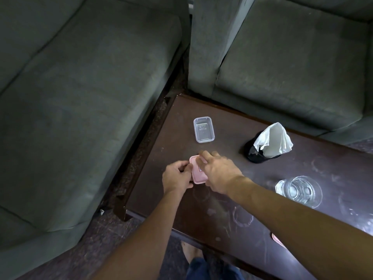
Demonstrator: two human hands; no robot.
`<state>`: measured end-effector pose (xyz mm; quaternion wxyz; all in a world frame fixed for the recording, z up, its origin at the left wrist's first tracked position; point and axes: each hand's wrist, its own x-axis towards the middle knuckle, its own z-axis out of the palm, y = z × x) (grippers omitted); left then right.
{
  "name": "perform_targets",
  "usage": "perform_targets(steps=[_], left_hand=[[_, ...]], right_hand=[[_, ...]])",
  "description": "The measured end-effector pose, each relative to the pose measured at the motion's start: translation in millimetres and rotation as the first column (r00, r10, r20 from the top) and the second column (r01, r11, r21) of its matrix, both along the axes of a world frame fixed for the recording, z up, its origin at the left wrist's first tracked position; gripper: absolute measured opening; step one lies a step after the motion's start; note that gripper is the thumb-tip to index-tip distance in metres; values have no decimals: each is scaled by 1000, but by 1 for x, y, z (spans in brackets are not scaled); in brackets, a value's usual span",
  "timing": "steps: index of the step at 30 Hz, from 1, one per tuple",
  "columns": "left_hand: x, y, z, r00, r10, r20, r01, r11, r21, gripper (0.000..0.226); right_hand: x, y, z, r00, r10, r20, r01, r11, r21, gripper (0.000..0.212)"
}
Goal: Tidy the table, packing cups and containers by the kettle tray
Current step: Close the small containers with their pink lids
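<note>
Pinching the pink lidded container (198, 172) with my left hand (176, 177) and right hand (219, 172), fingers closed around its edges, probably pressing the lid tight so it packs neatly.

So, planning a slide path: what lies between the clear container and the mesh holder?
Head view: only bare tabletop between the clear container and the mesh holder.

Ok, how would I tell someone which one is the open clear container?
Start at the dark table's far corner, where the two grey sofas meet. The clear container sits alone there, lidless and empty, just beyond both hands. Unlike the pink-lidded box the hands hold, it is see-through.
</note>
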<state>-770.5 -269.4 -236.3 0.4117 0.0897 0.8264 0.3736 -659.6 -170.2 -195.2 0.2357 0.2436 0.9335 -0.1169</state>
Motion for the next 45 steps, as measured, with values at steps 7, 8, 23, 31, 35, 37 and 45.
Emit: perform_targets(steps=[7, 8, 23, 31, 35, 37, 45], left_hand=[[-9, 10, 2, 985, 64, 158, -56, 997, -55, 7], [-10, 11, 1, 986, 61, 156, -53, 997, -56, 5], [34, 39, 67, 898, -325, -296, 325, 944, -50, 15], [176, 133, 153, 782, -403, -475, 515, 847, 129, 9], [291, 166, 169, 821, -433, -372, 520, 836, 175, 7], [355, 179, 173, 828, -475, -297, 538, 822, 185, 18], [597, 218, 191, 765, -632, -123, 638, 717, 281, 28]], right_hand=[[-12, -6, -6, 998, -14, 61, 11, 999, 47, 62], [-12, -5, -7, 998, -25, 56, 23, 999, 32, 64], [65, -35, 21, 500, -750, -434, 599, 661, -452, 75], [192, 36, 91, 186, -720, -669, 767, 532, -359, 79], [306, 53, 116, 158, -748, -645, 861, 424, -280, 72], [371, 58, 128, 133, -792, -596, 903, 345, -257, 64], [605, 79, 161, 45, -839, -542, 987, 123, -108, 62]])
